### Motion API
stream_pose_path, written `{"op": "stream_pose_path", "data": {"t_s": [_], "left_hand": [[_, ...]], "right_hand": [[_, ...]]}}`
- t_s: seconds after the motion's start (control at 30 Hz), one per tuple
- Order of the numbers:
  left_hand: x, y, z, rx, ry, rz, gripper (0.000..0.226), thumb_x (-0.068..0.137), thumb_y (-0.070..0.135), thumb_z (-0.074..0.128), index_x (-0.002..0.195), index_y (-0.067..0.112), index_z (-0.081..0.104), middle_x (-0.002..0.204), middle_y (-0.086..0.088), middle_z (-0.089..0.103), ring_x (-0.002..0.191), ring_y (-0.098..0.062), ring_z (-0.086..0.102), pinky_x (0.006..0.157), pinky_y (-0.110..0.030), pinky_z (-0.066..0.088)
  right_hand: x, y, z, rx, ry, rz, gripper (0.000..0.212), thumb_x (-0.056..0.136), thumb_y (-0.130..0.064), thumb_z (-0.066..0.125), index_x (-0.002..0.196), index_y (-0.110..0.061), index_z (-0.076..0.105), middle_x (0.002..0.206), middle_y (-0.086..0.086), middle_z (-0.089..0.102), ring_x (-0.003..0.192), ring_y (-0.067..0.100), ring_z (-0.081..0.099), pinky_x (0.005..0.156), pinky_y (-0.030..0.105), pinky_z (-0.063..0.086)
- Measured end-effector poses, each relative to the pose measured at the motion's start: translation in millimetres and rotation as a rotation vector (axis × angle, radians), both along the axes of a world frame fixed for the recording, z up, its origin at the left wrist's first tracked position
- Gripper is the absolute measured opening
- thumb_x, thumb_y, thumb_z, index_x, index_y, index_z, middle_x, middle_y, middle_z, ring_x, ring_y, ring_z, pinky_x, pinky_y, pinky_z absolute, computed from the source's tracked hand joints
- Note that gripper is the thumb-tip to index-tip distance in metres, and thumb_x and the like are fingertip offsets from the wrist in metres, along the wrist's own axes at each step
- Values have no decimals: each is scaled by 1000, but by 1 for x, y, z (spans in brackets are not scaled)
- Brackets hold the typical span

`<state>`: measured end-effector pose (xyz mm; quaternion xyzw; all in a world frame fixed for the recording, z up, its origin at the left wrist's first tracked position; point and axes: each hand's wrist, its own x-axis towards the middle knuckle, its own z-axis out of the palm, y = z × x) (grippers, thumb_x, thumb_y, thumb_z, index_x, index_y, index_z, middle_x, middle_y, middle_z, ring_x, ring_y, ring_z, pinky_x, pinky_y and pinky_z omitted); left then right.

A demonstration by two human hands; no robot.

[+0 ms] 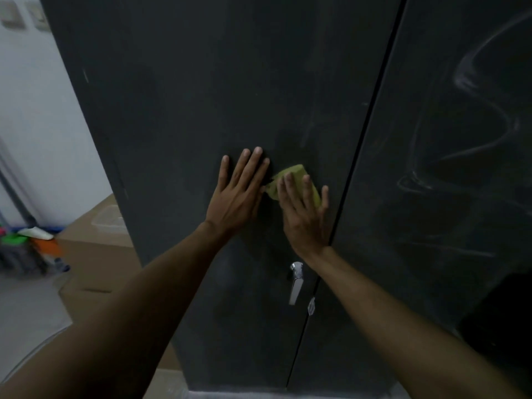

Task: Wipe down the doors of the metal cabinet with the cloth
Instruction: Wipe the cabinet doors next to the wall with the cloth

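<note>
Dark cabinet doors (187, 96) are faced; the yellow-green cloth (294, 171) is pressed flat under the straight-fingered right grip (305, 220) for wiping, the empty left grip (236, 197) laid open alongside, seemingly as bracing.

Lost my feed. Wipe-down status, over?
Right hand flat on cloth, against left door. Left hand flat beside it. Smears on right door. Handle below, clear.

The right hand (305, 217) presses the cloth (295, 172) against the left door (187, 96), with the left hand (239, 197) flat on the door just left of that grip, the handle (296, 283) below it, the right door (446, 211) just to its right, and a box (95, 254) well off to its lower left.
</note>
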<state>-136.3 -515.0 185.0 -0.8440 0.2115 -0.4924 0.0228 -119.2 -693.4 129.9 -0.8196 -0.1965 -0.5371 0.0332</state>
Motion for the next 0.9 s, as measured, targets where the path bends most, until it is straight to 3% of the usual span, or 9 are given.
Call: {"op": "stream_pose_path", "data": {"t_s": [0.17,0.23,0.33,0.5,0.57,0.63,0.73,0.83,0.9], "left_hand": [[3,4,12,-6,5,-18,51,101,27,34,146,3,33,153,-21,31,142,-35,25,113,-58,16],[5,5,16,10,-22,-24,50,101,25,36,146,3,35,152,-20,33,142,-34,25,113,-58,17],[9,8,21,17,-53,-53,50,101,24,38,146,3,36,152,-19,34,142,-34,27,112,-59,17],[20,11,31,6,-100,-82,50,102,24,37,147,5,33,154,-17,32,143,-31,24,114,-58,13],[25,13,37,27,-121,-105,50,102,24,37,148,6,32,154,-16,31,144,-30,22,116,-56,8],[31,16,40,41,-152,-124,49,102,24,37,148,7,32,155,-15,29,145,-28,20,117,-54,4],[37,19,39,54,-201,-146,50,103,23,38,149,9,30,157,-10,23,147,-26,16,117,-54,3],[40,21,41,58,-223,-149,50,103,23,37,150,10,28,158,-9,22,148,-25,13,118,-54,2],[42,23,49,69,-223,-152,49,104,25,34,151,10,27,158,-10,23,148,-24,11,118,-53,0]], "right_hand": [[-6,-18,-17,-47,7,-72,82,90,-13,65,153,-20,13,162,-6,-10,149,20,-6,111,61,15],[-9,-33,-21,93,40,-90,72,92,-17,62,151,-17,21,161,-3,7,148,23,7,110,64,17],[-12,-34,-14,333,105,-104,60,101,-24,40,153,-17,12,157,0,17,147,25,8,111,63,12],[-9,1,-8,66,22,-117,75,86,-11,68,148,-17,26,158,1,19,142,32,23,110,61,16],[-3,10,8,15,-14,-128,71,92,-17,59,151,-18,19,163,-1,1,145,30,17,112,61,13],[3,14,25,23,-64,-133,66,97,-22,49,153,-18,15,162,-1,4,149,25,4,113,60,10],[5,6,33,178,-62,-144,56,100,-25,40,152,-17,18,153,2,30,149,21,4,111,60,13],[-1,-2,18,440,-15,-155,54,100,-24,37,150,-13,20,154,3,22,145,25,14,112,61,15],[-6,3,3,451,17,-156,54,100,-22,37,150,-11,20,156,3,18,146,28,12,112,62,16]]}}
